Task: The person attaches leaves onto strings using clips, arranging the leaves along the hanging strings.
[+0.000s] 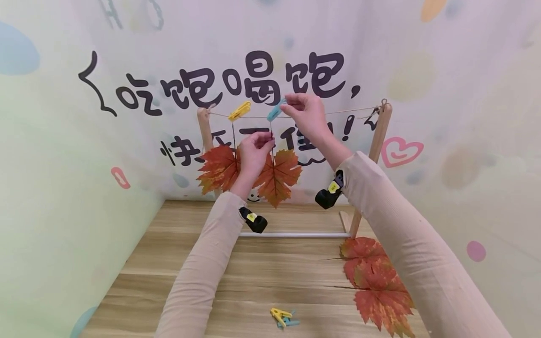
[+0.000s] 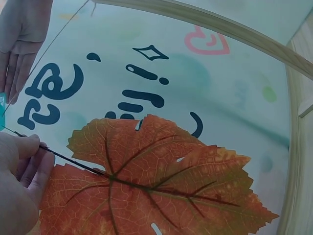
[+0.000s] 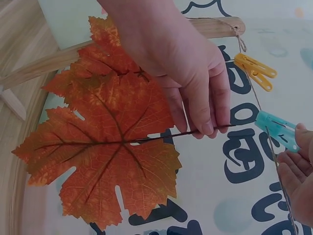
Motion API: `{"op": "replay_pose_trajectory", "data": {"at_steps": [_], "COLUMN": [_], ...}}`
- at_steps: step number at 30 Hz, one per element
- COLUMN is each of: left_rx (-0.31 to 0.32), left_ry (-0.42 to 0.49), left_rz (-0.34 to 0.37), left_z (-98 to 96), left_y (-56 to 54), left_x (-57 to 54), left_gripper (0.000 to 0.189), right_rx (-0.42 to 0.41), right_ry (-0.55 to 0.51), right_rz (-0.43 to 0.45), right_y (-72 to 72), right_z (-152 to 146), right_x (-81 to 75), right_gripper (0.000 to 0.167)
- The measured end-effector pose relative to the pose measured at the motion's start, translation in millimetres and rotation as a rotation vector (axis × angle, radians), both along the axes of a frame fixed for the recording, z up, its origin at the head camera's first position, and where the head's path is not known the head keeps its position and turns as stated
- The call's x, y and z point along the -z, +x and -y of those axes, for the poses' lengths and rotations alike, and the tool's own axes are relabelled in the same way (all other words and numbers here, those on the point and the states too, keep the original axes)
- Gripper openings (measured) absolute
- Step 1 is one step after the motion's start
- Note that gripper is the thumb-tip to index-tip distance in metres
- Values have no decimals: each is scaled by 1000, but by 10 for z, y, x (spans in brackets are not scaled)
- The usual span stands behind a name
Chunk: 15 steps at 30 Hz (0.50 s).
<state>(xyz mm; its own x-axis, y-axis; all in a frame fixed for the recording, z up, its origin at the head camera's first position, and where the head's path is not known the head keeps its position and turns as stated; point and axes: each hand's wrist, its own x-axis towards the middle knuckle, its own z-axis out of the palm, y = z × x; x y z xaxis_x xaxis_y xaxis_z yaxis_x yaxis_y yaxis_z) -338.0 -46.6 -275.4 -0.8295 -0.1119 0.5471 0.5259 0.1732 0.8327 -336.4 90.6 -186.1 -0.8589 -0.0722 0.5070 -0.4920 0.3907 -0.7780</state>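
My left hand (image 1: 253, 154) pinches the dark stem (image 3: 171, 134) of an orange-red artificial maple leaf (image 1: 279, 176) between thumb and fingers. Higher up, my right hand (image 1: 309, 115) holds the tail end of a light-blue clothespin (image 3: 277, 130), whose nose is on the string (image 1: 348, 111). The top of the stem meets that nose in the right wrist view. Left of it, a yellow clothespin (image 1: 240, 111) on the same string holds a second leaf (image 1: 217, 164) by its stem; my left hand covers part of this leaf.
Wooden posts (image 1: 378, 141) carry the string, with a white bar (image 1: 296, 234) low between them. More red leaves (image 1: 380, 291) lie on the wooden table (image 1: 169, 277) at right, partly under my right forearm. Yellow and blue clothespins (image 1: 282, 317) lie near the front.
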Motion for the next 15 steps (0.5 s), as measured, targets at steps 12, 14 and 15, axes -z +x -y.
{"op": "replay_pose_trajectory", "data": {"at_steps": [12, 14, 15], "left_rx": [10, 4, 0], "left_ry": [6, 0, -4], "left_rz": [-4, -8, -10], "left_z": [-5, -6, -5], "left_y": [33, 33, 33], "left_x": [15, 19, 20], "left_gripper": [17, 17, 17], "right_rx": [-13, -19, -24], "right_ry": [-8, 6, 12], "right_rz": [6, -4, -11], "right_y": [34, 57, 70], "right_z": [-58, -81, -94], "right_x": [4, -3, -6], "right_gripper": [40, 42, 43]}}
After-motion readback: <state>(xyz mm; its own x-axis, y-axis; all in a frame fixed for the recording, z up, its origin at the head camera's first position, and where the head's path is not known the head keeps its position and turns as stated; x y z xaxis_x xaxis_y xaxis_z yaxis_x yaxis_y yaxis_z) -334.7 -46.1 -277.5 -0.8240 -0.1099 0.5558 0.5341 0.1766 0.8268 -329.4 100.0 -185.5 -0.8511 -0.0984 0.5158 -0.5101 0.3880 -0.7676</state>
